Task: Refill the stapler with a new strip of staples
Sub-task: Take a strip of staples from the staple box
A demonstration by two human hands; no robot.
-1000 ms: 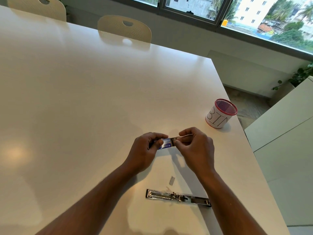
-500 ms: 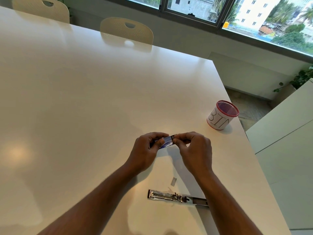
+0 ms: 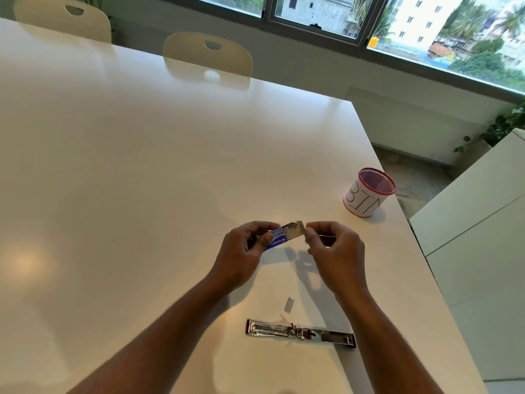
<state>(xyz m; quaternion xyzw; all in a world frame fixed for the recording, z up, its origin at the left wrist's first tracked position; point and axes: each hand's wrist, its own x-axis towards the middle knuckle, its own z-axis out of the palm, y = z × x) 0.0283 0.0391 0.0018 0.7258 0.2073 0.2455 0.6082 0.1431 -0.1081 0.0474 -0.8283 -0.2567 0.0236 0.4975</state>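
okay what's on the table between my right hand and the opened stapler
In the head view, one short loose piece of staples lies on the bare white table between your right hand and the opened stapler. Nothing else lies there.

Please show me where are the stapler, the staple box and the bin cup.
stapler (image 3: 300, 334): head view, middle hinge.
staple box (image 3: 277, 240): head view, blue side.
bin cup (image 3: 364, 202): head view, white lettered wall.
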